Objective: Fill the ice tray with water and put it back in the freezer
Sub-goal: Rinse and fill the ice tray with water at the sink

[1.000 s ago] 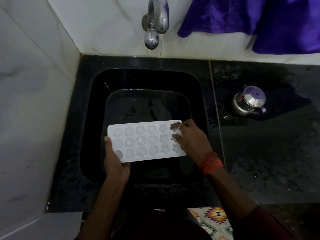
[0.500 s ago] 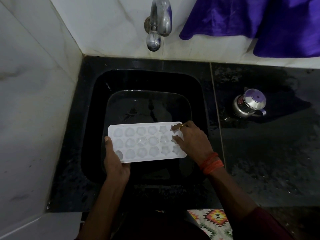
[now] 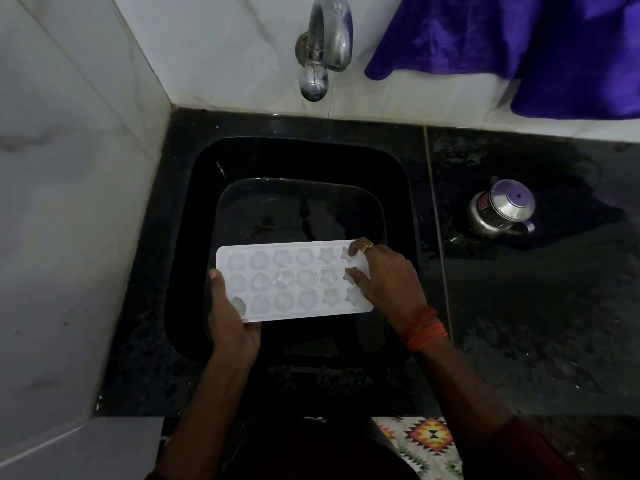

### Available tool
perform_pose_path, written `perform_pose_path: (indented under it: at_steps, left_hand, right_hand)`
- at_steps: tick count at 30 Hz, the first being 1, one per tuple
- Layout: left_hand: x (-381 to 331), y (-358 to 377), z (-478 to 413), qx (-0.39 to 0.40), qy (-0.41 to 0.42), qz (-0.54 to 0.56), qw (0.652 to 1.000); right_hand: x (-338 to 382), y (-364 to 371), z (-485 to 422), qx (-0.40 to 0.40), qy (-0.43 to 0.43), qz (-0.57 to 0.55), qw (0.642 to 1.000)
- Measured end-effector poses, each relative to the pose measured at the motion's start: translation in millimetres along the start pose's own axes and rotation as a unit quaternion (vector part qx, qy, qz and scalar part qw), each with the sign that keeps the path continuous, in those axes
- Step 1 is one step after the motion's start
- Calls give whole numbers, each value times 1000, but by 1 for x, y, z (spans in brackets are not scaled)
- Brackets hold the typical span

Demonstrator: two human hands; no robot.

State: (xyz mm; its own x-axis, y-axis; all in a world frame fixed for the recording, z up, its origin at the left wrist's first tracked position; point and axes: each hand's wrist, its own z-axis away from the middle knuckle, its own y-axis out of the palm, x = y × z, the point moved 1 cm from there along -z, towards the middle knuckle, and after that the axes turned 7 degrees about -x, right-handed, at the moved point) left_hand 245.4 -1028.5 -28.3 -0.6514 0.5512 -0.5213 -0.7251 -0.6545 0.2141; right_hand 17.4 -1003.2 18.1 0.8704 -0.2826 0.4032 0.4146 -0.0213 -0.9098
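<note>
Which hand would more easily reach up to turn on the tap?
Probably right: the left hand grips the ice tray from underneath, while the right hand holds it from above, nearer the tap.

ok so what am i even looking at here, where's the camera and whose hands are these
No machine here: a person wears one wide-angle camera on the head, so you look down along their arms. The left hand holds the left end of a white ice tray, and the right hand holds its right end, fingertips on the star-shaped cells. The tray is over a black sink below a metal tap; no stream of water shows. On the dark counter to the right stands a lidded steel pot. A purple cloth shows at top right.
</note>
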Motion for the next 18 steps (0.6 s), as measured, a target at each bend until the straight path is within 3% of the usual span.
perform_pose_path:
  at_steps: [18]
  left_hand:
    - [2,-2,2,8,-1,5,1000]
  right_hand:
    - [-2,-1,5,-6,4,4,1000]
